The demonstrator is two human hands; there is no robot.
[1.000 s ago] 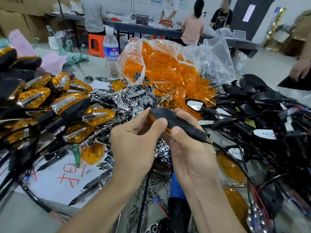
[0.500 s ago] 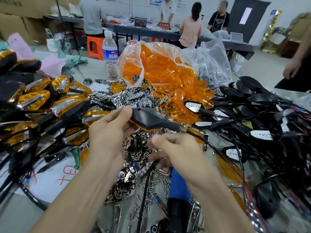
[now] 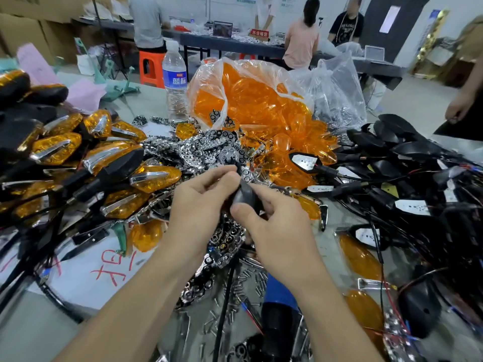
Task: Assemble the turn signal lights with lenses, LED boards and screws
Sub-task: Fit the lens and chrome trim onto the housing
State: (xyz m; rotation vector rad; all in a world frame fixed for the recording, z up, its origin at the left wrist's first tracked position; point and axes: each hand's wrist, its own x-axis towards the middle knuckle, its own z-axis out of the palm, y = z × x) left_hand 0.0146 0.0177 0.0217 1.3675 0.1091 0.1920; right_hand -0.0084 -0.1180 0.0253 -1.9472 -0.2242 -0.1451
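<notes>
A busy workshop: people stand at a long dark table at the back, with cardboard boxes stacked along the left wall. Nearer, the counter is heaped with parts.

On its left lies a pile of finished lights, amber with chrome strips. A water bottle stands upright behind them. Beside the bottle, an open plastic bag spills orange lenses toward the middle. A clear bag leans against its right side. Chrome pieces are heaped in front of the lenses. To the right sprawl black housings with tangled wires; several show white boards. Loose screws lie near the front edge, just beside a blue-and-black driver. A white sheet with red writing lies at the front left.

Above the chrome heap, both hands hold one black housing. The left hand pinches its narrow far end between thumb and curled fingers. The right hand grips the wider near part, thumb pressed on top and fingers wrapped beneath. Whether a lens is fitted, I cannot tell.
</notes>
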